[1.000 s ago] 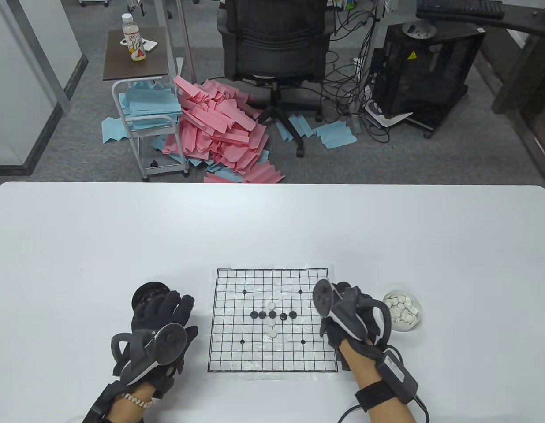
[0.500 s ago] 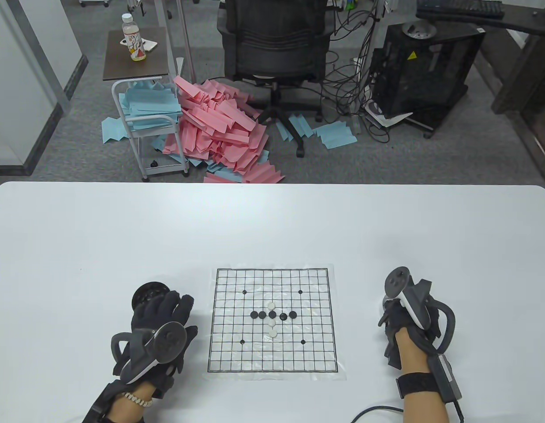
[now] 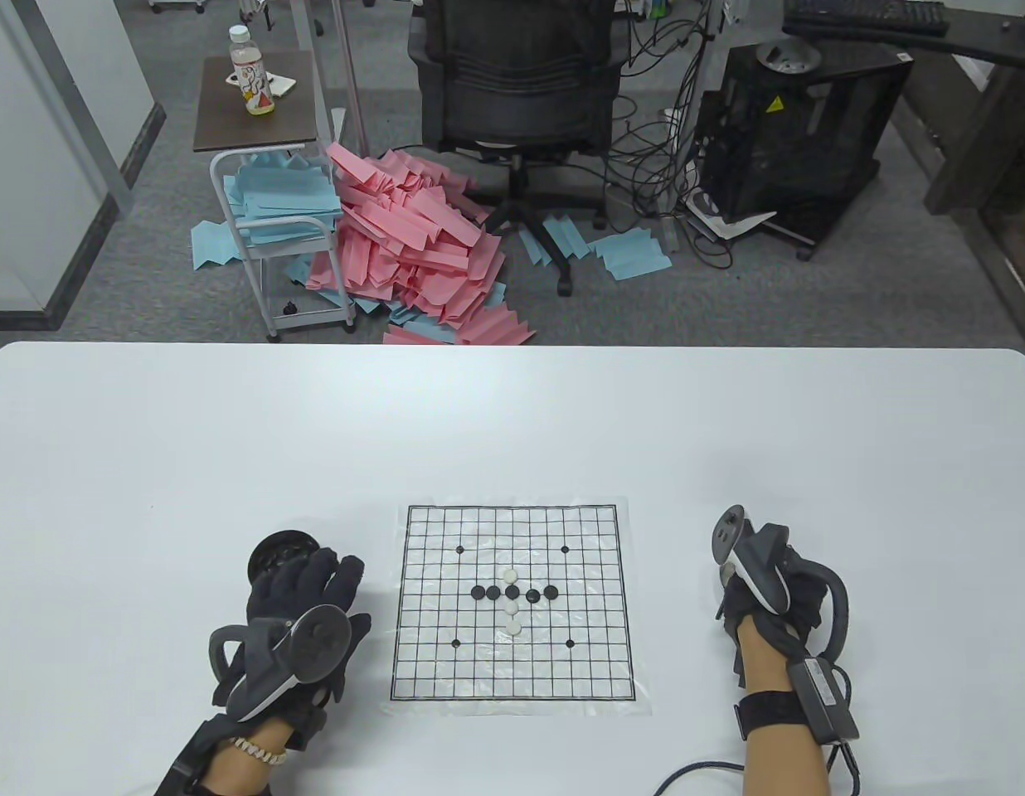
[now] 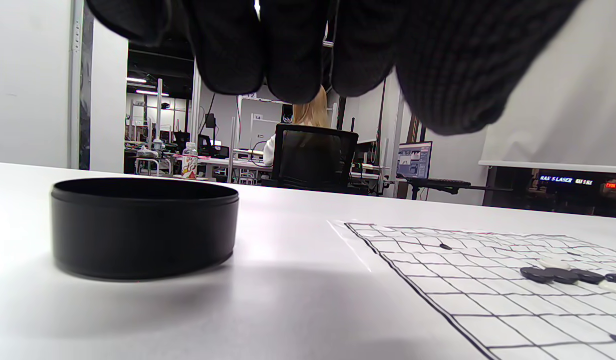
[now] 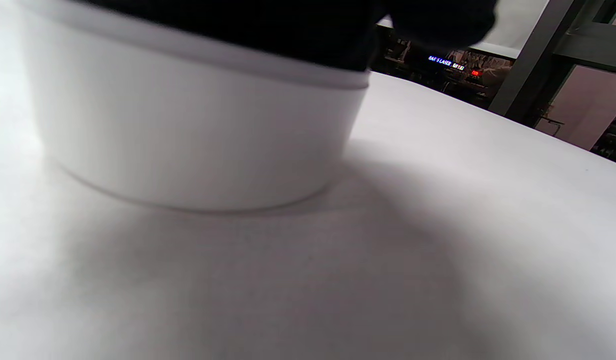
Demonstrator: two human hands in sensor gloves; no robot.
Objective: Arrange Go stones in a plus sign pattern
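Observation:
A paper Go board [image 3: 512, 672] lies at the table's near middle. On it a row of several black stones [image 3: 493, 592] crosses a column of white stones [image 3: 512, 628]. The stones also show in the left wrist view [image 4: 552, 274]. My left hand [image 3: 330, 584] rests flat on the table, fingers spread, beside the black bowl [image 3: 274, 551]. It holds nothing. My right hand [image 3: 757, 593] is over the white bowl [image 5: 188, 135] and covers it in the table view. Its fingers [image 5: 268, 30] reach over the bowl's rim. What they hold is hidden.
The black bowl [image 4: 143, 225] stands left of the board, just beyond my left fingers [image 4: 288, 50]. A cable [image 3: 695, 771] trails from my right wrist along the table's front edge. An office chair [image 3: 517, 91] and piles of paper lie on the floor beyond the table.
My right hand has moved right from the board's right edge to over the white bowl, which it now covers. My left hand and the stones have not moved.

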